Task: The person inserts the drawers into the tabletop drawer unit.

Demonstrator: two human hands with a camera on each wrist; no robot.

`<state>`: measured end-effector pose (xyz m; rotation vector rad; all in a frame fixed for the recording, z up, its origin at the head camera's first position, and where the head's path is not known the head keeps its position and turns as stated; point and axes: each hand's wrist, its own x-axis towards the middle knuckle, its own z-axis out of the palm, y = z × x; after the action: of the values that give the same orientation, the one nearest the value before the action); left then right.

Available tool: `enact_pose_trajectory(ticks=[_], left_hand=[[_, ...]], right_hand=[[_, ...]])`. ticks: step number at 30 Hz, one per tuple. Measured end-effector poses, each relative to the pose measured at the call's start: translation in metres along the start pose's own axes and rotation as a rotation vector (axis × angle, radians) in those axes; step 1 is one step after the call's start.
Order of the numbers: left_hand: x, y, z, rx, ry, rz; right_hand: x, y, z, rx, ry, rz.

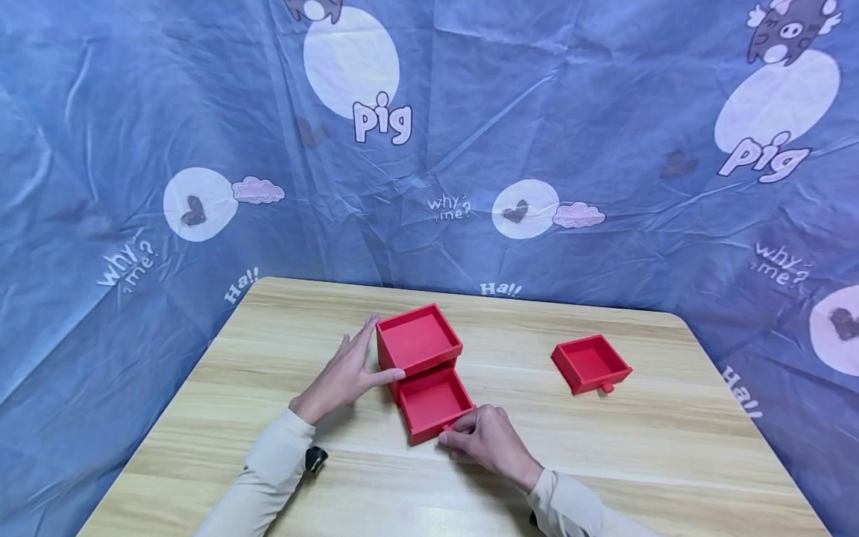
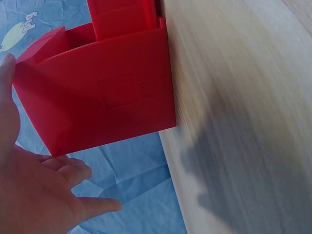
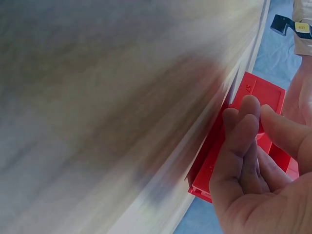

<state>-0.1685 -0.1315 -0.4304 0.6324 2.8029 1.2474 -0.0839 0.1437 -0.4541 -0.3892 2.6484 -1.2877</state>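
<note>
My left hand point(image 1: 342, 379), fingers wide, touches the red cabinet point(image 1: 419, 339); my right hand point(image 1: 490, 442) pinches its near drawer point(image 1: 436, 399).

A creased blue cloth point(image 1: 577, 134) hangs round the desk point(image 1: 631, 440) from nine o'clock, through twelve, to three. In the head view, white "pig" lettering point(image 1: 382, 121) shows near eleven o'clock and a pink cloud print point(image 1: 258, 190) at ten. The desk, pale with wood grain, fills six o'clock, its far corners rounded, a soft sheen on its near part.
</note>
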Motion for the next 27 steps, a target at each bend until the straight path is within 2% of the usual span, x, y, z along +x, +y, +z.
enact_pose_trajectory(ticks=[11,19,27], left_hand=[[0.0023,0.0016,0.0037,0.036,0.002,0.009],[0.0027,0.0029,0.0044,0.039,0.036,0.031],[0.0028,0.0002,0.0035,0.029,0.023,0.024]], right_hand=[[-0.0011,0.0026,-0.0022,-0.036,0.003,-0.019],[0.0034,0.0038,-0.0049,-0.098,0.057,-0.04],[0.0077,0.0016,-0.0044,-0.09,0.049,-0.034]])
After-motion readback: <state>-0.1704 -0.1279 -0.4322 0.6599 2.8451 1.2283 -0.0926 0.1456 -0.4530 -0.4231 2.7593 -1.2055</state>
